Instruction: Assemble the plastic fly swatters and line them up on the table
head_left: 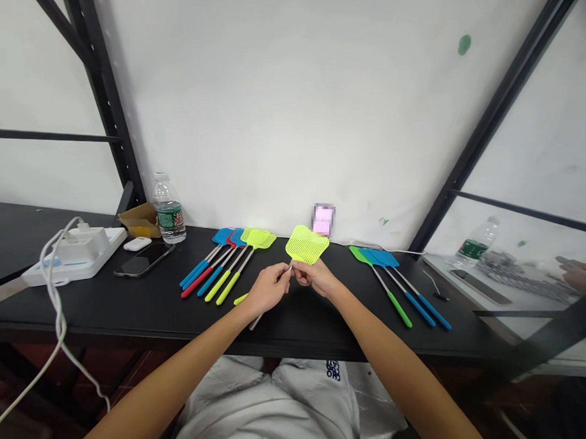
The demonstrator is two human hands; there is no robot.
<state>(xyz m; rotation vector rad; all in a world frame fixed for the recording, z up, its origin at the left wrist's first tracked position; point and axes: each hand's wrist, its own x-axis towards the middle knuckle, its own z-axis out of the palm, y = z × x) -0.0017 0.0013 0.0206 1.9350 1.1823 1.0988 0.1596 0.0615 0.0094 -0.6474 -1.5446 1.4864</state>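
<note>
A yellow-green fly swatter head [306, 244] is held up over the middle of the black table. My right hand [314, 276] is closed on the base of this head. Against it, my left hand [273, 286] pinches the thin metal rod just below the head. The rod's lower end [255, 322] shows beneath my left wrist. A loose yellow handle [241, 299] lies partly hidden behind my left forearm. To the left rests a row of several fly swatters [214, 271] in blue, red and yellow. On the right lie a green fly swatter [389, 290] and two blue ones [418, 294].
A phone-like screen [323, 220], blurred out, leans on the white wall. At the left stand a water bottle [169, 212], an open cardboard box [142, 220], a dark phone [145, 260], a white case [137, 244] and a power strip [80, 254] with cables. Black metal posts frame both sides.
</note>
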